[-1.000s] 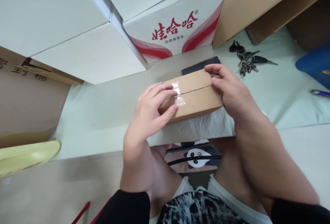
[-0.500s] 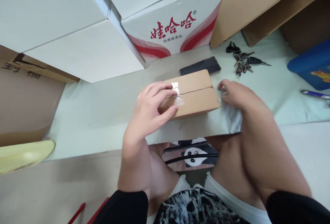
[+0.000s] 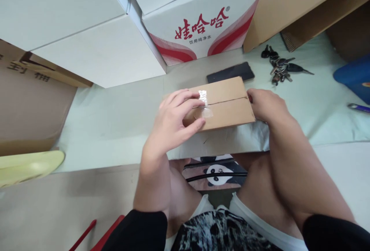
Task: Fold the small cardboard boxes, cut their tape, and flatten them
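A small brown cardboard box (image 3: 228,108) lies on the cloth-covered table, its top flaps meeting along a lengthwise seam. Clear tape (image 3: 203,97) crosses that seam near the left end. My left hand (image 3: 179,114) grips the left end, with its fingers over the top by the tape and its thumb along the front edge. At the box's right end, my right hand (image 3: 266,105) is curled with its knuckles up and fingertips against the end face. Those fingertips are mostly hidden, so whatever they hold cannot be made out.
Behind the box lie a black phone (image 3: 231,72) and a bunch of keys (image 3: 281,66). A white-and-red carton (image 3: 199,31) and white boxes (image 3: 98,51) stand at the back. A blue container (image 3: 354,76) and pen (image 3: 358,107) are right; a yellow-green object (image 3: 31,166) is left.
My right hand has closed in from beside the box to its right end, fingertips now against it. My left hand stays on the box. The whole view has shifted slightly.
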Tool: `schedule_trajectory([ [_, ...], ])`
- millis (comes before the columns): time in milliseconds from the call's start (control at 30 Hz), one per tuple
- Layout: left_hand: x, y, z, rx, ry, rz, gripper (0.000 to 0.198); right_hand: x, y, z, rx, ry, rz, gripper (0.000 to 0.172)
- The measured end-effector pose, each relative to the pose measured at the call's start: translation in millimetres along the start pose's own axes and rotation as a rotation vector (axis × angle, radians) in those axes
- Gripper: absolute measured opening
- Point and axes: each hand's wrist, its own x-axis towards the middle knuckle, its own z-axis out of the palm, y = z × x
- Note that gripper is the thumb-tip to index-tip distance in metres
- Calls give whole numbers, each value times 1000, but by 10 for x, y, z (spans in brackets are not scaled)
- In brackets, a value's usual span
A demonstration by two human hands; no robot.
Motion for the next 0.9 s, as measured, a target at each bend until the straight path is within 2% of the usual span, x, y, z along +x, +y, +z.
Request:
schedule_trajectory([
  [67,1,14,7,-4,4,-9,29,-7,-16,-43,112,169,70,29],
  [133,-3,35,20,5,13,-32,37,-25,-32,-106,350,501,89,29],
  [200,-9,56,34,23,20,-70,47,-71,-56,-181,696,879,-12,29],
  [233,-13,63,40,31,21,-87,51,-111,-74,-220,879,1016,-96,26],
  [300,-17,69,48,36,18,-103,55,-224,-127,-295,1186,1125,-267,17],
  [367,-16,65,50,34,17,-96,55,-365,-203,-355,1383,1076,-389,25],
  [467,-7,54,45,31,18,-80,54,-547,-346,-397,1560,948,-457,39],
  [567,-1,52,39,25,14,-80,55,-629,-471,-366,1636,834,-462,42],
  [667,-4,59,37,28,3,-78,53,-655,-534,-304,1617,762,-454,43],
  [767,-11,64,44,37,0,-63,46,-689,-553,-274,1596,639,-433,38],
  [900,-22,60,56,34,17,-51,41,-722,-566,-310,1648,556,-415,20],
])
